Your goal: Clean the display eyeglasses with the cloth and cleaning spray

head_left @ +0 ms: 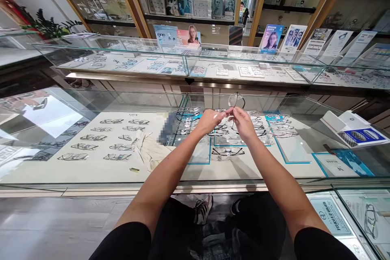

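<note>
A thin-framed pair of eyeglasses (236, 99) is held up over the glass display counter, one round lens standing above my fingertips and a dark temple arm showing beside it. My right hand (243, 124) pinches the frame between thumb and fingers. Meeting it at the fingertips, my left hand (209, 122) is closed on the near part of the same eyeglasses; its exact grip is small and partly hidden. Beneath my hands, rows of glasses lie inside the counter, among them a dark-framed pair (228, 152) close to the front edge. A crumpled cream cloth (146, 150) lies left of my left forearm.
The glass counter (91, 189) spans the width before me. An open white and blue box (359, 132) stands at its right. Behind runs a second glass showcase (146, 74) with upright advertising cards (271, 38). A small yellow-green piece (134, 170) lies near the front.
</note>
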The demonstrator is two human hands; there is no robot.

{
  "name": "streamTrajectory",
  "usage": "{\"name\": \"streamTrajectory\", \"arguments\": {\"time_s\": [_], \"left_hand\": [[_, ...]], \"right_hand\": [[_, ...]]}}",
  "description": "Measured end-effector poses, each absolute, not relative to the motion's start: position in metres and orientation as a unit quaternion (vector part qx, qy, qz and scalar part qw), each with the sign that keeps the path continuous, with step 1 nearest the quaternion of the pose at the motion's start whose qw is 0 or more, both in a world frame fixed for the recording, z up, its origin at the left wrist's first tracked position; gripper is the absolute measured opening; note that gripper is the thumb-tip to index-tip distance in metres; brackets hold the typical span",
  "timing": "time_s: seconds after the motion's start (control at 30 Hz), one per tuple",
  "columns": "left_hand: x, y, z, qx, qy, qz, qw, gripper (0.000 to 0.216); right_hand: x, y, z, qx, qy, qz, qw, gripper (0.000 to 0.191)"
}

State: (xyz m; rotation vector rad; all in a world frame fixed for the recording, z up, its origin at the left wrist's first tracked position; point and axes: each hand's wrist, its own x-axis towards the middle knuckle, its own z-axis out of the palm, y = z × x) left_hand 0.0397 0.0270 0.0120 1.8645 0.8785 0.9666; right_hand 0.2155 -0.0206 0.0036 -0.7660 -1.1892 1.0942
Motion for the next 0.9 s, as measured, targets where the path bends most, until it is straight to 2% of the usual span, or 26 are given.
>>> {"name": "streamTrajectory", "arguments": {"time_s": [0.13, 0.23, 0.33, 0.43, 0.5, 0.6, 0.67, 0.9], "left_hand": [[0.038, 0.029, 0.017, 0.744, 0.343, 0.375, 0.434, 0.076], [0.025, 0.04, 0.025, 0.704, 0.325, 0.447, 0.446, 0.075], [-0.005, 0.06, 0.031, 0.626, 0.33, 0.573, 0.414, 0.057], [-0.052, 0.087, 0.026, 0.581, 0.411, 0.635, 0.299, 0.025], [-0.091, 0.104, 0.017, 0.55, 0.507, 0.623, 0.228, 0.016], [-0.152, 0.122, -0.001, 0.562, 0.624, 0.524, 0.141, 0.025], [-0.186, 0.126, -0.013, 0.562, 0.691, 0.437, 0.123, 0.03], [-0.237, 0.118, -0.04, 0.506, 0.759, 0.396, 0.105, 0.032]], "right_hand": [[0.217, -0.021, 0.006, -0.329, -0.508, 0.485, 0.631, 0.039], [0.218, -0.021, 0.008, -0.326, -0.494, 0.493, 0.638, 0.038], [0.219, -0.02, 0.01, -0.324, -0.478, 0.501, 0.645, 0.039], [0.22, -0.019, 0.01, -0.321, -0.473, 0.507, 0.645, 0.039], [0.22, -0.019, 0.01, -0.319, -0.474, 0.507, 0.645, 0.038], [0.219, -0.02, 0.011, -0.314, -0.475, 0.509, 0.645, 0.035], [0.218, -0.021, 0.012, -0.313, -0.477, 0.509, 0.645, 0.034], [0.219, -0.022, 0.013, -0.324, -0.492, 0.495, 0.638, 0.035]]}}
